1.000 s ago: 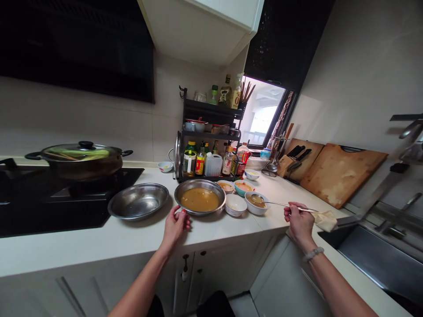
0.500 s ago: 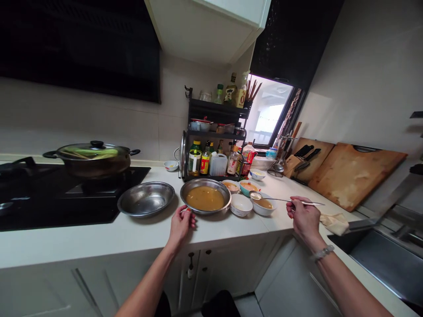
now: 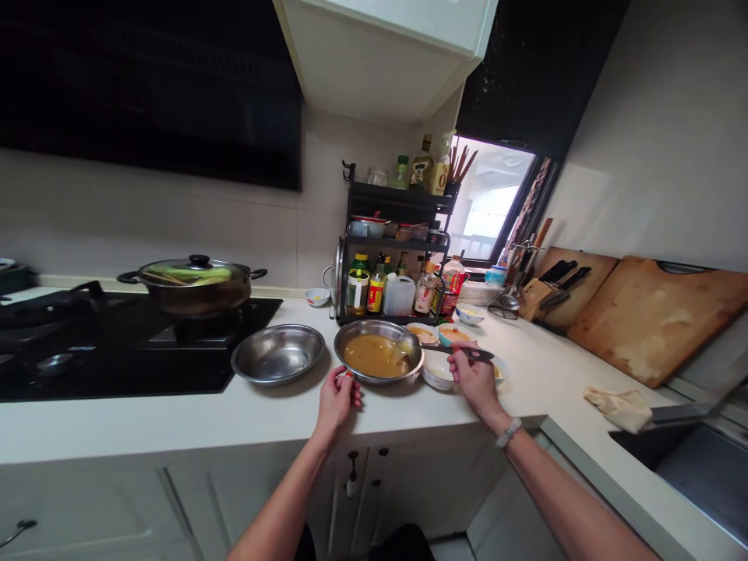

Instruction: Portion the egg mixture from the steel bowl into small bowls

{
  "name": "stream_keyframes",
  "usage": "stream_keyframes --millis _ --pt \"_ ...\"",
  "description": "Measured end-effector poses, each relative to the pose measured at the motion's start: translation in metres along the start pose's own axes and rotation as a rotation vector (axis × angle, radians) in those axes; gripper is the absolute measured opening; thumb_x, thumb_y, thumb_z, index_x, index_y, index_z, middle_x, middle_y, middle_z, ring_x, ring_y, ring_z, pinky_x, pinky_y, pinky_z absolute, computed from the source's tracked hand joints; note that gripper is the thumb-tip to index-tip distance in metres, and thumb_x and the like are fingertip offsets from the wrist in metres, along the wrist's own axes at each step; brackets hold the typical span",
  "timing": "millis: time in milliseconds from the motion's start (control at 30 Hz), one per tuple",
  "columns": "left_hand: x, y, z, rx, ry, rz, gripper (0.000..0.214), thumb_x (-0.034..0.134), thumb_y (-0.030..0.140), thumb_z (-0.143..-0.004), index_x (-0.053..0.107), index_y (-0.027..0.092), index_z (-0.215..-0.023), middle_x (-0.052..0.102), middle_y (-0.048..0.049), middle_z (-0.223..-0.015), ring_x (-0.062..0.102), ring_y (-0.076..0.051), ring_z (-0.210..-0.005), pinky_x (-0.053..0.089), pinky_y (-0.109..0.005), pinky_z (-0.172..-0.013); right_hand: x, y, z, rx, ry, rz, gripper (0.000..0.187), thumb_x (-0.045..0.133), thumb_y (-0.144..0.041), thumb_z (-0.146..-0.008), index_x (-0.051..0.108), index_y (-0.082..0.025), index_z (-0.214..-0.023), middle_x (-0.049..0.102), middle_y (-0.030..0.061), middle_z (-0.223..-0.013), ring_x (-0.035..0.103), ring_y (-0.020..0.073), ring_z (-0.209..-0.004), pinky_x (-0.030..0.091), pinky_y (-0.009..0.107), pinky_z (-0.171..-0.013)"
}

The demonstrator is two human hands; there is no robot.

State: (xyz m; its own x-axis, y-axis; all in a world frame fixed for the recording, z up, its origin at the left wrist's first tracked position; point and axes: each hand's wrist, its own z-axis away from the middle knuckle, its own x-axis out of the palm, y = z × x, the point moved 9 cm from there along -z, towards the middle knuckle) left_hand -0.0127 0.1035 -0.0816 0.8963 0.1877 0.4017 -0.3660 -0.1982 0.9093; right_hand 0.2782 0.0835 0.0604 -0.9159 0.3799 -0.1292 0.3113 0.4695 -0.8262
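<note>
A steel bowl (image 3: 417, 368) of brownish liquid (image 3: 368, 357) stands on the counter. My left hand (image 3: 339, 397) is closed at its front left rim, fingers against the edge. In my right hand (image 3: 473, 380) is the dark handle of a ladle (image 3: 406, 344); its metal head is over the right side of the liquid, seemingly dipped in. Beneath the handle sits a white bowl (image 3: 437, 379), partly covered. Another small bowl (image 3: 501, 369) is mostly hidden behind my right hand. To the left is a second steel bowl (image 3: 277, 357) with nothing seen in it.
A lidded pot (image 3: 199, 288) stands on the black stove (image 3: 175, 366). Behind the bowls is a black rack (image 3: 397, 243) with bottles. A knife block (image 3: 541, 298) and a cutting board (image 3: 654, 319) lean right; a cloth (image 3: 618, 407) lies by the sink.
My right hand has moved left with the ladle, from above the small bowl on the right to the steel bowl of liquid. My left hand stays at that bowl's rim. The view has shifted slightly.
</note>
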Motion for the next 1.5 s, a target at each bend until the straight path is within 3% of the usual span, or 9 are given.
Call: stream_keyframes --millis 100,200,267,400,500,633,900,1167,1500 --pt "0.001 0.001 0.001 -0.006 -0.008 -0.001 0.045 0.06 0.043 -0.076 0.044 0.015 -0.108 0.06 0.0026 -0.062 0.054 -0.009 -0.044 0.043 -0.021 -0.042 0.017 -0.023 0.016 -0.272 -0.127 0.179 0.021 0.051 -0.037 -0.084 0.064 -0.021 -0.09 0.065 0.004 -0.071 0.063 0.0185 -0.067 0.052 0.029 -0.06" --pt "0.0 0.002 0.002 -0.014 0.008 -0.018 0.047 0.061 0.045 -0.074 0.045 0.015 -0.107 0.06 0.0027 -0.062 0.054 -0.009 -0.044 0.042 -0.021 -0.042 0.028 -0.045 0.036 -0.548 -0.265 0.233 0.019 0.049 -0.029 -0.086 0.065 -0.022 -0.092 0.067 0.0058 -0.083 0.065 0.0201 -0.08 0.053 0.034 -0.074" --pt "-0.001 0.002 0.002 -0.016 0.016 -0.021 0.046 0.061 0.045 -0.074 0.046 0.015 -0.106 0.06 0.0029 -0.061 0.054 -0.01 -0.044 0.042 -0.021 -0.042 0.022 -0.05 0.039 -0.614 -0.273 0.259 0.017 0.05 -0.027 -0.085 0.066 -0.023 -0.093 0.068 0.0061 -0.083 0.065 0.0206 -0.081 0.052 0.036 -0.076" --pt "-0.002 0.002 0.002 -0.015 0.031 -0.023 0.044 0.061 0.042 -0.074 0.046 0.016 -0.105 0.06 0.0035 -0.059 0.055 -0.01 -0.044 0.043 -0.021 -0.043 -0.035 -0.029 0.012 -0.363 0.022 0.306 0.021 0.049 -0.037 -0.086 0.063 -0.022 -0.092 0.068 0.007 -0.083 0.065 0.0198 -0.073 0.053 0.034 -0.068" --pt "-0.002 0.003 0.002 -0.012 0.031 -0.024 0.042 0.061 0.04 -0.074 0.047 0.016 -0.105 0.06 0.0032 -0.059 0.055 -0.01 -0.044 0.043 -0.021 -0.043 -0.088 -0.009 -0.002 -0.182 0.223 0.303 0.03 0.044 -0.045 -0.085 0.058 -0.02 -0.092 0.063 0.0036 -0.065 0.063 0.0188 -0.058 0.051 0.03 -0.054" --pt "-0.002 0.002 0.002 -0.02 0.018 0.0 0.041 0.062 0.037 -0.074 0.047 0.015 -0.105 0.062 0.0022 -0.06 0.055 -0.01 -0.045 0.043 -0.021 -0.043 -0.128 0.001 -0.003 -0.161 0.269 0.487 0.031 0.043 -0.047 -0.083 0.057 -0.019 -0.088 0.062 0.0029 -0.059 0.064 0.0204 -0.058 0.048 0.029 -0.054" --pt "-0.003 0.004 0.003 -0.021 0.023 0.0 0.044 0.065 0.037 -0.072 0.047 0.015 -0.105 0.063 0.0009 -0.062 0.056 -0.01 -0.048 0.044 -0.021 -0.044 -0.132 0.02 0.007 -0.178 0.154 0.629 0.026 0.041 -0.041 -0.081 0.059 -0.022 -0.084 0.065 0.0017 -0.059 0.06 0.0179 -0.051 0.046 0.029 -0.055" --pt "-0.001 0.004 0.003 -0.037 0.027 0.013 0.042 0.064 0.035 -0.071 0.046 0.016 -0.103 0.063 0.0011 -0.061 0.055 -0.01 -0.047 0.044 -0.021 -0.044 -0.17 0.048 -0.004 0.09 0.362 0.27 0.027 0.051 -0.041 -0.074 0.058 -0.016 -0.081 0.061 0.0021 -0.053 0.053 0.0144 -0.04 0.041 0.023 -0.036" --pt "-0.003 0.001 0.002 -0.027 0.023 0.034 0.042 0.064 0.035 -0.07 0.047 0.015 -0.103 0.063 0.0008 -0.061 0.055 -0.01 -0.047 0.043 -0.021 -0.043 -0.177 0.039 -0.006 0.09 0.492 -0.076 0.018 0.06 -0.032 -0.064 0.057 -0.017 -0.073 0.058 -0.002 -0.046 0.049 0.0104 -0.037 0.035 0.018 -0.029"
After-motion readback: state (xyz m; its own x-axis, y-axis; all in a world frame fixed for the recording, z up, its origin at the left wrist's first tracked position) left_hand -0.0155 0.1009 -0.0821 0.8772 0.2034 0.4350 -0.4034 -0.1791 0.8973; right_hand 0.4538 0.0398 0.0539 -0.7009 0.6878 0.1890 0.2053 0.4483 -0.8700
